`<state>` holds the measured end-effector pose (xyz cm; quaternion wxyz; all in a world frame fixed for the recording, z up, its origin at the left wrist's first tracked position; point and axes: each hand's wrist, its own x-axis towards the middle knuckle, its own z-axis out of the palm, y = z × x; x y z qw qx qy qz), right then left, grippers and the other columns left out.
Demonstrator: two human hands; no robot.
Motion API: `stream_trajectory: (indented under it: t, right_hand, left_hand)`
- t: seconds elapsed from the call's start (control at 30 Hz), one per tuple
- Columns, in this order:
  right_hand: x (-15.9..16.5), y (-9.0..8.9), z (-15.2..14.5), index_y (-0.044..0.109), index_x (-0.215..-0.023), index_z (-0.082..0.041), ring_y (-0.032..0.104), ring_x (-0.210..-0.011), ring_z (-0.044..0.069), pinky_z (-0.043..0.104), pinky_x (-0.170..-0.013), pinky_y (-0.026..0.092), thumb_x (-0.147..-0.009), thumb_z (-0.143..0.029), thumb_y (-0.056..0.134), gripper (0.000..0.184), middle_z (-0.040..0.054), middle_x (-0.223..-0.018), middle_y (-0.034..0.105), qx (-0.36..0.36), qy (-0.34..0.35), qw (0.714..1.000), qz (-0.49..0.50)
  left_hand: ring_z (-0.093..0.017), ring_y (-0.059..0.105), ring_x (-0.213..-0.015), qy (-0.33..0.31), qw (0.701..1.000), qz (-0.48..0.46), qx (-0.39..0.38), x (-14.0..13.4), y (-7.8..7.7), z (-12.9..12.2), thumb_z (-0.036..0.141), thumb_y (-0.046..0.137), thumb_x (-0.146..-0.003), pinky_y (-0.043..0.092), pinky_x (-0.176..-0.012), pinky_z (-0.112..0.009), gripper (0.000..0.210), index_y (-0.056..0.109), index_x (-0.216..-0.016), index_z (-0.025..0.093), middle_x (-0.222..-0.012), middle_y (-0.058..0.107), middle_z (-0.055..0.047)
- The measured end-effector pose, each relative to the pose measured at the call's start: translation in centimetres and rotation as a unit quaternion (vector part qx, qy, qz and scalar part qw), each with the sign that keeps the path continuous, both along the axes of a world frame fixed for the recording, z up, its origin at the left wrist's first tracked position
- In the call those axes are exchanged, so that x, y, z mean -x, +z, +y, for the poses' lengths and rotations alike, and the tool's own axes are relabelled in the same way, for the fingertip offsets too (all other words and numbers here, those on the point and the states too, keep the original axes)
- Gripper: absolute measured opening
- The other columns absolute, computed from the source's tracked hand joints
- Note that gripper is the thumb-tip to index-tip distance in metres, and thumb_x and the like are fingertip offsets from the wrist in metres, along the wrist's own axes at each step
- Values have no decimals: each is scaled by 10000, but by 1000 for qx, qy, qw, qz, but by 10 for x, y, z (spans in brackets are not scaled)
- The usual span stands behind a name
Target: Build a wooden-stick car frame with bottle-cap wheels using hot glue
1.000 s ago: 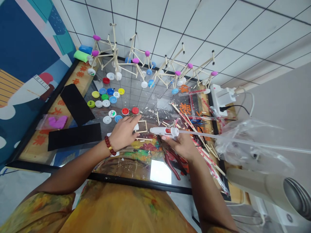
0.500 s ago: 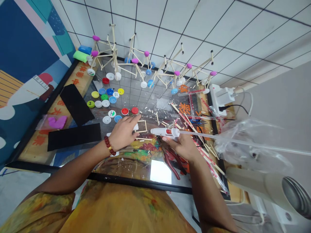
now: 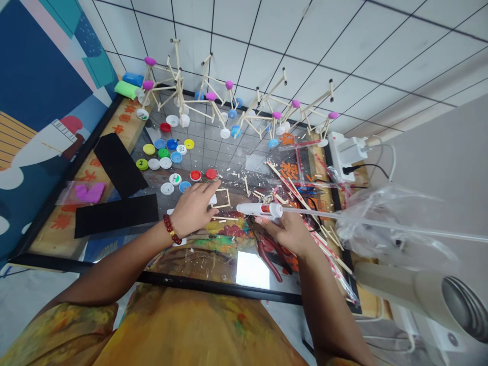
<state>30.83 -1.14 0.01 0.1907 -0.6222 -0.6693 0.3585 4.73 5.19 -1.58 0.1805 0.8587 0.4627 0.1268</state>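
Observation:
My right hand (image 3: 292, 231) is wrapped around a white hot glue gun (image 3: 261, 209), its nozzle pointing left. A long clear glue stick (image 3: 366, 223) runs out of the gun's back end. Just left of the nozzle lies a small rectangular frame of thin wooden sticks (image 3: 229, 197). The thumb and index finger of my left hand (image 3: 196, 206) straddle the frame's left part and steady it on the table; that end is partly hidden by the fingers. A loose wooden stick (image 3: 229, 219) lies just below the frame. Pliers with red handles (image 3: 269, 259) rest beneath my right hand.
Several bottle caps (image 3: 165, 162) lie left of centre. Stick models with purple balls (image 3: 229, 85) line the table's back. Black strips (image 3: 116, 216) lie at left. Wooden sticks (image 3: 324, 229), a power strip (image 3: 342, 157) and a plastic bag (image 3: 385, 213) are at right.
Both hands, the glue gun and the frame stay almost where they were. The whole view has shifted very slightly.

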Motion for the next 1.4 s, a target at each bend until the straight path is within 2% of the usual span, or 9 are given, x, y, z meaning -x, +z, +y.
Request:
stream_trajectory:
  t: [0.2,0.33,0.43,0.57,0.77,0.87,1.13,1.3,1.4]
  right_hand:
    - [-2,-3,2,707,-1093,-196,693,-948,274,400,-859,525,-887,-402,590,313,75,-1047,752,-33,-31,997,67]
    - [-3,-9,9,727,-1016,-179,700,-921,293,431,-850,530,-867,-487,598,366,88,-1019,757,-46,-115,991,57]
    - [-2,-10,20,723,-1072,-189,677,-1016,322,472,-935,491,-843,-511,613,410,87,-1039,756,-75,-173,981,41]
    - [0,-10,38,679,-1208,-211,630,-1143,313,470,-1038,421,-852,-511,600,472,66,-1094,750,-94,-166,980,62]
    - [-4,-20,64,688,-1194,-224,610,-1185,311,465,-1041,419,-853,-569,573,498,57,-1194,714,-62,-182,980,47]
    - [-3,-25,80,693,-1174,-218,625,-1154,315,470,-1024,432,-834,-554,599,487,63,-1150,727,-45,-195,979,29]
    - [4,-32,107,700,-1139,-225,631,-1131,278,425,-1000,445,-839,-453,599,390,52,-1071,746,-77,-174,982,23]
    - [-1,-35,111,726,-987,-149,685,-908,275,405,-854,502,-742,-428,683,374,84,-942,759,-47,-187,981,1]
    - [-5,-32,110,711,-988,-123,677,-814,258,384,-781,503,-710,-393,707,387,90,-893,749,-32,-186,982,-14]
  left_hand:
    - [-319,548,-1211,1,1000,1,4,0,1,0,264,715,-790,460,-1013,-451,698,439,-1412,107,-1323,600,-163]
    - [-327,539,-1224,-1,1000,0,0,0,2,-1,277,716,-790,456,-1017,-459,706,435,-1415,110,-1336,590,-165]
    - [-329,536,-1230,-3,1000,-2,1,0,2,-1,279,713,-791,457,-1016,-462,712,425,-1422,115,-1337,588,-167]
    - [-324,533,-1233,-2,1000,-1,2,0,0,-1,276,722,-779,448,-1034,-456,731,418,-1428,132,-1349,581,-157]
    - [-326,527,-1242,-2,1000,10,4,0,0,0,283,703,-794,447,-1028,-467,735,392,-1446,143,-1375,564,-156]
    - [-329,532,-1236,-2,1000,6,0,1,0,-1,280,699,-794,455,-1016,-469,732,392,-1445,144,-1364,569,-161]
    - [-329,543,-1230,2,1000,-3,2,1,1,-1,276,685,-799,465,-1008,-472,725,385,-1452,177,-1336,588,-147]
    - [-334,539,-1233,1,1000,-1,11,1,1,0,279,677,-807,466,-1006,-478,723,379,-1456,168,-1325,594,-153]
    - [-331,543,-1227,1,1000,-1,7,1,0,0,267,690,-794,463,-1011,-472,730,388,-1450,159,-1326,593,-155]
